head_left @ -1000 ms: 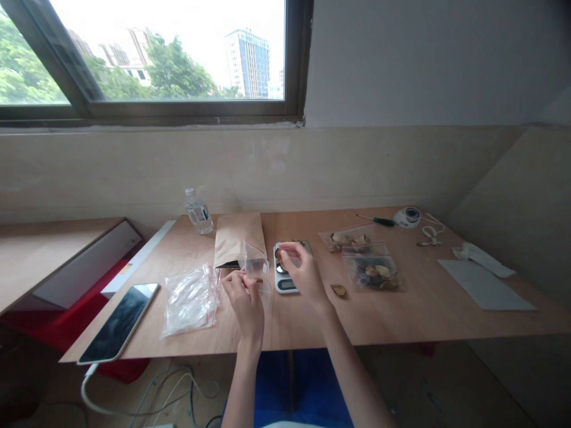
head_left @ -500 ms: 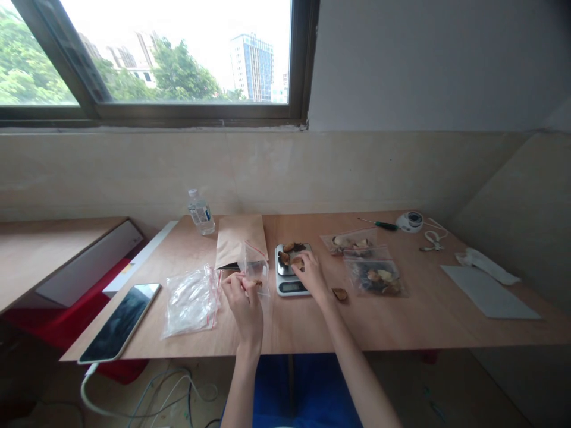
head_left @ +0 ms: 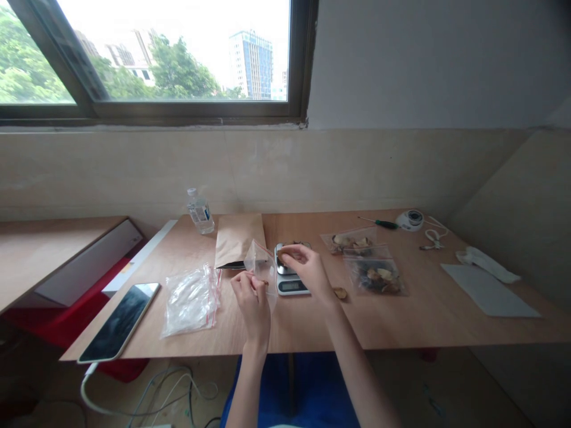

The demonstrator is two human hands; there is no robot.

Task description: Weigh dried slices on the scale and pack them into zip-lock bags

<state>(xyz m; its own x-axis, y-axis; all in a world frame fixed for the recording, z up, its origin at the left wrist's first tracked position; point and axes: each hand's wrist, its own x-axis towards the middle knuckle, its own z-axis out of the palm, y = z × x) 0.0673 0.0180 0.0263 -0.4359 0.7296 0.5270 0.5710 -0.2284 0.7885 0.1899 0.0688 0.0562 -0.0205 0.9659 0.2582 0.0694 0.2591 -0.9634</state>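
My left hand (head_left: pixel 252 300) pinches a small clear zip bag (head_left: pixel 259 261) by its side, and a brown piece shows low in the bag. Between the thumb and fingers of my right hand (head_left: pixel 310 267) is a brown dried mushroom piece (head_left: pixel 281 254), held close to the bag's mouth. Right under that hand stands a small white kitchen scale (head_left: pixel 292 288) with a metal plate; the hand hides most of what lies on it. One loose dried piece (head_left: pixel 340 293) rests on the table by my right wrist.
Left of the bag are a stack of empty zip bags (head_left: pixel 190 303), a phone (head_left: pixel 120 321) on a cable, and a brown paper pouch (head_left: pixel 241 238). A water bottle (head_left: pixel 200 212) stands behind. To the right lie filled zip bags (head_left: pixel 377 270), a screwdriver (head_left: pixel 386 224) and a dome camera (head_left: pixel 409 220).
My right hand has lifted a dried mushroom piece off the scale and moved it left towards the bag. My left hand has shifted slightly right with the bag, whose mouth now tilts towards the scale.
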